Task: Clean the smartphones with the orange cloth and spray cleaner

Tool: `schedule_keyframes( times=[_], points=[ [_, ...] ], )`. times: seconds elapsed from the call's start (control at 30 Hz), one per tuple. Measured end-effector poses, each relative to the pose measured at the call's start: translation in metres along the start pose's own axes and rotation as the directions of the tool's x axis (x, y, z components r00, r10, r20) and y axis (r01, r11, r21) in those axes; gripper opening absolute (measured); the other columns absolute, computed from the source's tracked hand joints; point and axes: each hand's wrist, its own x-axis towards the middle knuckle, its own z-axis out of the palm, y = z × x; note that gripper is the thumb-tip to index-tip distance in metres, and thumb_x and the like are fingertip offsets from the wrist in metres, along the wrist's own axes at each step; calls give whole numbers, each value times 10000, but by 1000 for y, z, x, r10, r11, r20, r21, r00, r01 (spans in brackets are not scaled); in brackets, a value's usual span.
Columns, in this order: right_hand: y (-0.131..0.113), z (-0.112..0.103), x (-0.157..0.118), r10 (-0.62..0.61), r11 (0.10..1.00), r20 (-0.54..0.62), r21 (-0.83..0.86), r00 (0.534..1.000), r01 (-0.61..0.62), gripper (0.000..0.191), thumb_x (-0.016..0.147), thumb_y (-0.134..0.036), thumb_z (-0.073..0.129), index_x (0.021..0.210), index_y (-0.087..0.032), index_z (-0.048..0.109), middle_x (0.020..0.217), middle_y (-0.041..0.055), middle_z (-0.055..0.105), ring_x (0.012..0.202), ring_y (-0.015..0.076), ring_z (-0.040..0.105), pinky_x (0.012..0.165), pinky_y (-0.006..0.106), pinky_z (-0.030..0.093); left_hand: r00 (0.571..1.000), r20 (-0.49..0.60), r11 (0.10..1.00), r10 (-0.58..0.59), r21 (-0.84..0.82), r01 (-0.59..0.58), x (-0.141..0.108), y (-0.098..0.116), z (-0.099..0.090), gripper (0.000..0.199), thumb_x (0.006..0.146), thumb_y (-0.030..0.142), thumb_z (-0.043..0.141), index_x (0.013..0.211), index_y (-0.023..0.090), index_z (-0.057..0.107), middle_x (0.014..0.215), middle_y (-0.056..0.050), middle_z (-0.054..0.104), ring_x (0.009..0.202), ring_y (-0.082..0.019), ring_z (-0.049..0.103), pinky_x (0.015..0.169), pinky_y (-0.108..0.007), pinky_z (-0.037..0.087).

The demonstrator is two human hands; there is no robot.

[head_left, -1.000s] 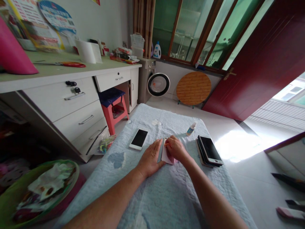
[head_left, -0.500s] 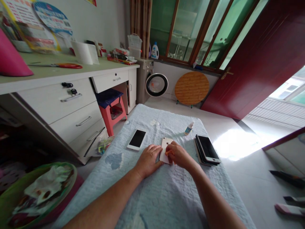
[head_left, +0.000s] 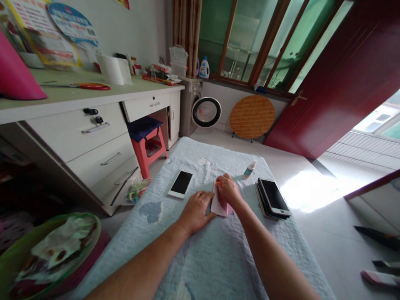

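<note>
Right hand (head_left: 229, 191), fingers pinched on a small orange-tipped object I cannot identify, has slid to the far end of the pale pink face-down phone (head_left: 218, 203) at frame centre on the light blue quilted mat (head_left: 215, 258), left hand (head_left: 196, 208) flat, bracing its left edge, so the rubbing pass appears ongoing.

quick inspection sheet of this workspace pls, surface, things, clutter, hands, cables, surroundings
surface: pale blue quilted mat spread on the floor
job's things: pink-backed phone lying face down; something small and orange at the right fingertips
clutter: white phone, stack of phones, small bottle
grippers: left hand flat at the phone's left edge; right hand pressing on its back
cables: nothing seen
surroundings: desk with drawers, red stool, green basin
</note>
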Motion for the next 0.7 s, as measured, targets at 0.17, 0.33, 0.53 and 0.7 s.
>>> schedule_keyframes(
  times=[0.17,0.33,0.53,0.7],
  points=[
    [-9,-5,-25,-79,997,54,13,995,78,188,892,-175,457,902,-187,644,950,43,568,743,111,536,669,214,358,999,-35,1000,-3,11,4,-2,-6,7,707,772,364,667,1381,190,354,1306,-113,544,1186,-285,497,1034,-454,374],
    [-17,-12,-55,-144,989,154,58,977,137,146,871,-159,488,832,-184,626,870,23,549,684,98,522,628,206,343,1000,-24,999,5,44,-4,-3,-11,10,622,804,361,610,1359,184,394,1346,-130,524,1255,-301,457,1068,-486,345],
    [-11,-19,-81,-201,972,201,161,959,170,138,823,-117,507,856,-190,620,886,18,562,724,105,535,663,201,358,999,-28,998,18,67,-16,-2,-9,9,553,819,444,619,1294,195,482,1320,-115,552,1239,-286,476,1057,-459,369],
    [-5,-13,-81,-174,969,150,203,973,142,157,824,-114,488,873,-189,617,905,26,553,730,109,535,678,206,365,1000,-19,998,15,61,-14,-2,-11,9,543,810,456,635,1277,207,516,1320,-107,560,1242,-291,474,1054,-469,369]
  ],
)
